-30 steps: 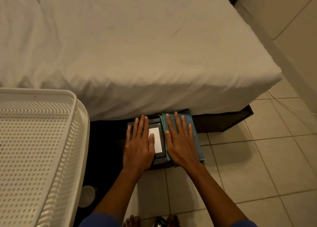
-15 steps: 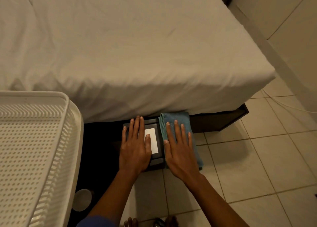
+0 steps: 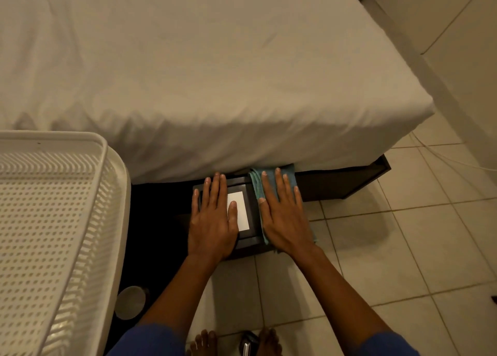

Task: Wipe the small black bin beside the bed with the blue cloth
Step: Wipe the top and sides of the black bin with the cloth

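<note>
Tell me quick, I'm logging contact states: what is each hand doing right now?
Left hand: open, flat on the black bin, holding nothing.
Right hand: open, palm pressing the blue cloth against the bin's side.

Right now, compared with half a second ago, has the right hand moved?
Yes. Judged against the white label on the bin, the right hand has slid with the blue cloth away from the person, toward the bed.

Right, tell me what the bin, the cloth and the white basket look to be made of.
Black bin: probably plastic, smooth with a dull sheen.
Blue cloth: soft woven fabric, likely microfibre; it folds and bunches.
White basket: moulded plastic, going by its perforated walls and rounded rim.
</note>
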Motion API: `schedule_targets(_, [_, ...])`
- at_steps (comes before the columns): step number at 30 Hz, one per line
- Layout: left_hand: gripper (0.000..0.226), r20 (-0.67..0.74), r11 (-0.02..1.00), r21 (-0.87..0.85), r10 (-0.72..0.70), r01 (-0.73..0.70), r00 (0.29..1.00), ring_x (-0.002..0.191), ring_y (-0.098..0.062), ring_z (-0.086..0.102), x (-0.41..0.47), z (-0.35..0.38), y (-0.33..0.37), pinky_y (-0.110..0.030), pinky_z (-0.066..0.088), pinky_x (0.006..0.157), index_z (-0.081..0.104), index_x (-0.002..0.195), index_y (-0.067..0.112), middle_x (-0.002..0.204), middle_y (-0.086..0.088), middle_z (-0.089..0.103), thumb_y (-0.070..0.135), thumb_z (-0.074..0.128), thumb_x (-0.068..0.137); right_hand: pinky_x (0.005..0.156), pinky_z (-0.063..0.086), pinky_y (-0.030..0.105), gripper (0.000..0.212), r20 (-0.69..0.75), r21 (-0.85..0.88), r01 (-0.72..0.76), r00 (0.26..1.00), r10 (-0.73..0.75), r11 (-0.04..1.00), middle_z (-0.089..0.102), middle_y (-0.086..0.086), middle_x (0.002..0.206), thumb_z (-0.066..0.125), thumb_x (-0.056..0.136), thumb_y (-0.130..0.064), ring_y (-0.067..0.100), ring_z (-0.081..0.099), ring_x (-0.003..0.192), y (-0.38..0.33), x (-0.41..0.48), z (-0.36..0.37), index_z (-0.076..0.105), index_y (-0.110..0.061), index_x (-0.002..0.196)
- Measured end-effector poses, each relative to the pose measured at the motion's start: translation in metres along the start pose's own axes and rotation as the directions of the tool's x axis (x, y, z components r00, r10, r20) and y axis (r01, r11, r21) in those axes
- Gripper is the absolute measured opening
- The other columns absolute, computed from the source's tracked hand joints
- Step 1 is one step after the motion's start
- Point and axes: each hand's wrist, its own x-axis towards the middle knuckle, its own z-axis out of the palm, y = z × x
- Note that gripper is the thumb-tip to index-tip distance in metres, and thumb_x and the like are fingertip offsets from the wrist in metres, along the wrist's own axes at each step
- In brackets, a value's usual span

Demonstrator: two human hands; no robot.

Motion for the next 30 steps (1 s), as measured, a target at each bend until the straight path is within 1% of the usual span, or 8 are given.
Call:
schedule_targets(6, [0.062,0.018,1.0,-0.009,-0.01,0.01,1.0,0.151,-0.013,-0.005,-0.001,-0.002,0.001,-0.038,-0.003,0.122,0.003,0.155,0.016,0.164,0.0,0.001,0.041,0.013,0.1,0.12,-0.009,0.038,0.06,0.004,0.008,-0.019,1.0,0.019,1.0,-0.018,-0.001,0.163,0.01,0.101,-0.049,0.011,-0.021,0.148,0.0,-0.027,0.002,-0.012,-0.032,0.154])
schedule_targets(10, [0.062,0.024,1.0,-0.002,0.008,-0.008,1.0,0.151,-0.014,-0.004,0.0,-0.002,0.0,-0.038,-0.003,0.122,0.003,0.155,0.015,0.164,-0.001,0.002,0.04,0.014,0.1,0.12,-0.008,0.038,0.06,-0.007,0.014,-0.047,0.999,0.047,0.999,-0.017,-0.001,0.163,0.012,0.102,-0.047,0.009,-0.021,0.147,-0.002,-0.048,0.006,-0.012,-0.031,0.154])
schedule_targets(12, [0.062,0.029,1.0,0.01,0.021,-0.022,0.999,0.151,-0.014,-0.005,0.001,-0.001,-0.002,-0.039,-0.004,0.122,0.002,0.155,0.015,0.164,-0.001,0.0,0.04,0.015,0.1,0.12,-0.009,0.039,0.06,-0.007,0.002,-0.053,0.999,0.053,0.999,-0.017,-0.001,0.163,0.01,0.101,-0.048,0.01,-0.021,0.147,-0.003,-0.054,0.007,-0.012,-0.031,0.154])
schedule_targets(15, [0.063,0.046,0.999,0.008,0.037,-0.038,0.998,0.151,-0.014,-0.008,0.0,-0.001,-0.004,-0.039,-0.005,0.122,-0.001,0.155,0.015,0.164,-0.001,-0.002,0.042,0.013,0.1,0.12,-0.01,0.04,0.059,-0.015,-0.004,-0.044,0.999,0.044,0.999,-0.016,-0.001,0.163,0.011,0.102,-0.048,0.011,-0.02,0.148,-0.001,-0.043,0.006,-0.011,-0.032,0.154])
schedule_targets(18, [0.063,0.051,1.0,-0.003,0.023,-0.023,0.998,0.15,-0.015,-0.01,0.001,0.0,-0.001,-0.041,-0.003,0.123,-0.004,0.155,0.015,0.164,-0.001,-0.005,0.042,0.011,0.1,0.119,-0.012,0.039,0.059,-0.012,0.016,-0.046,0.999,0.046,0.999,-0.015,-0.001,0.163,0.016,0.103,-0.045,0.012,-0.019,0.148,0.001,-0.019,0.0,-0.01,-0.032,0.154])
schedule_targets(23, [0.063,0.038,1.0,-0.009,0.007,-0.007,0.999,0.151,-0.016,-0.007,0.0,0.0,0.002,-0.043,0.001,0.123,-0.002,0.155,0.014,0.164,-0.002,-0.003,0.041,0.014,0.1,0.12,-0.01,0.041,0.059,0.031,0.011,-0.002,1.0,0.002,1.0,-0.016,0.0,0.163,0.014,0.102,-0.046,0.014,-0.018,0.148,0.007,-0.005,-0.006,-0.012,-0.033,0.153])
schedule_targets(26, [0.063,0.031,1.0,-0.021,0.001,0.0,1.0,0.15,-0.015,-0.007,0.0,0.001,0.003,-0.043,0.001,0.123,-0.002,0.155,0.015,0.164,-0.002,-0.003,0.042,0.013,0.1,0.119,-0.011,0.042,0.059,0.019,0.008,-0.019,1.0,0.019,1.0,-0.015,0.002,0.163,0.013,0.102,-0.048,0.015,-0.019,0.148,0.007,-0.006,-0.006,-0.012,-0.033,0.154])
schedule_targets(30, [0.061,0.021,0.999,-0.029,-0.022,0.022,1.0,0.151,-0.014,-0.003,0.002,0.0,0.004,-0.041,0.002,0.124,0.001,0.155,0.016,0.164,-0.001,0.003,0.04,0.014,0.101,0.117,-0.015,0.038,0.06,-0.003,0.007,-0.057,0.998,0.057,0.998,-0.017,0.004,0.163,0.01,0.101,-0.047,0.017,-0.021,0.148,0.003,-0.022,-0.003,-0.01,-0.03,0.155])
